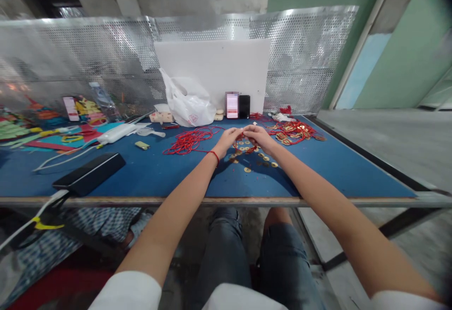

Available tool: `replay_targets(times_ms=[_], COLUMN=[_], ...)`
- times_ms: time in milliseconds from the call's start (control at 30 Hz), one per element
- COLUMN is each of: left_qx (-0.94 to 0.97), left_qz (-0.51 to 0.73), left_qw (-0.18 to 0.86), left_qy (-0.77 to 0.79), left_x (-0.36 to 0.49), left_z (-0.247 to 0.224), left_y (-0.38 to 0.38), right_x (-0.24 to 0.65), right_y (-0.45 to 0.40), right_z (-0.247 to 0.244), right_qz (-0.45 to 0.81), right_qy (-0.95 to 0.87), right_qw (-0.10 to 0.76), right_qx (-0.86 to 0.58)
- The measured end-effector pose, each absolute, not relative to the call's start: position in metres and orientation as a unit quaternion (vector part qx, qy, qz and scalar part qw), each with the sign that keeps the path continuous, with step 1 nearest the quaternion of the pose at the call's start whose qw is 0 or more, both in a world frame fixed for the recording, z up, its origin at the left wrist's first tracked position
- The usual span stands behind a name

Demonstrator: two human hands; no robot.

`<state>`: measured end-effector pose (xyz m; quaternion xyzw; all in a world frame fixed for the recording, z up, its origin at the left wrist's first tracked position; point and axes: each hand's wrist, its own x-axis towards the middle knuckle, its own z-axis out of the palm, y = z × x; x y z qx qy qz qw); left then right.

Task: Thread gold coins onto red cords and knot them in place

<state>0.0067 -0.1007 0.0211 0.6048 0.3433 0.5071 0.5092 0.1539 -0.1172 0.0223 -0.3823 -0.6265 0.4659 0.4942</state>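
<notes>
Above the blue table, my left hand (228, 141) and my right hand (259, 137) meet with their fingertips pinched together on a red cord (235, 147). Part of the cord hangs below the fingers; the exact grip is too small to make out. Loose gold coins (247, 170) lie scattered on the table beneath and in front of both hands. Left of my left hand rests a tangled pile of red cord (190, 139). To the right of my right hand is a heap of coins strung on red cord (296, 132).
A white plastic bag (189, 103) and two phones (232, 105) stand against a white board (215, 65) at the back. A black box (90, 173) with a cable sits at the front left. Coloured paper (77, 137) and a power strip (116, 133) lie farther left.
</notes>
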Motion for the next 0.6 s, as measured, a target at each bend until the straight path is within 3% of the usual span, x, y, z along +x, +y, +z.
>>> replay_targets(times_ms=[133,600], left_qx=[0.621,0.479], left_qz=[0.444,0.508], left_qw=[0.538,0.649], left_qy=[0.358,0.303], left_x=[0.005,-0.008], left_z=[0.016,0.022], left_y=[-0.102,-0.097], right_x=[0.154,0.155], right_y=[-0.115,-0.117], right_z=[0.022,0.027], right_qz=[0.451,0.456], right_qy=[-0.621,-0.600], right_qw=[0.508,0.524], right_qx=[-0.390,-0.397])
